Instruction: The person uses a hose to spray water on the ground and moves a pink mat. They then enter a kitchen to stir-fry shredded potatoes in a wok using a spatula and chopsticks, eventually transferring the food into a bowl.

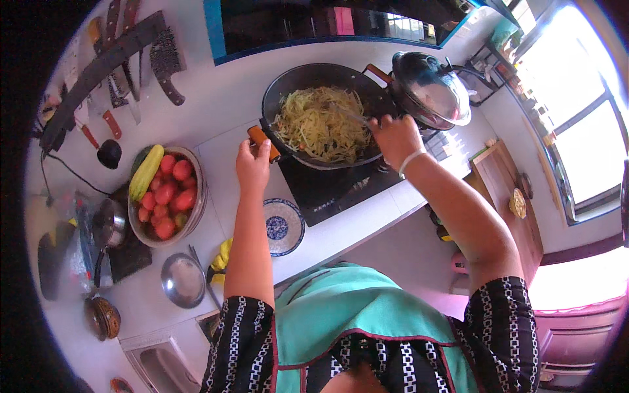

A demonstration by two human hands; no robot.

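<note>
Wok (pixel 308 85) is the landmark here: dark, round, sitting on a black cooktop (pixel 334 187) set into the white counter (pixel 223 111). It holds a heap of pale shredded vegetables (pixel 321 124) with a few orange and green flecks, spread across most of the pan. The left hand (pixel 252 164) is closed around the wok's orange-tipped handle (pixel 262 139) on the near left side, fingers wrapped tight on it. The right hand (pixel 395 137) sits at the wok's right rim, clamped on a metal utensil (pixel 347 114) whose far end reaches into the shreds; whether it is a spatula or a ladle is too small to tell.

As a judgement, cooking is well under way: the food is already cut, in the pan and looks softened and mixed, so what remains is finishing the stir and dishing up. A blue-patterned plate (pixel 283 226) lies bare on the counter just in front of the wok, left of the cooktop's near corner. A steel lid (pixel 432 88) rests off the pan, just to the wok's right.

Well to the wok's left stands a metal bowl (pixel 196 196) with red tomatoes (pixel 167 196) and a yellow-green squash (pixel 145 171). Knives (pixel 124 85) hang on a wall rack beyond it, far left of the wok.
</note>
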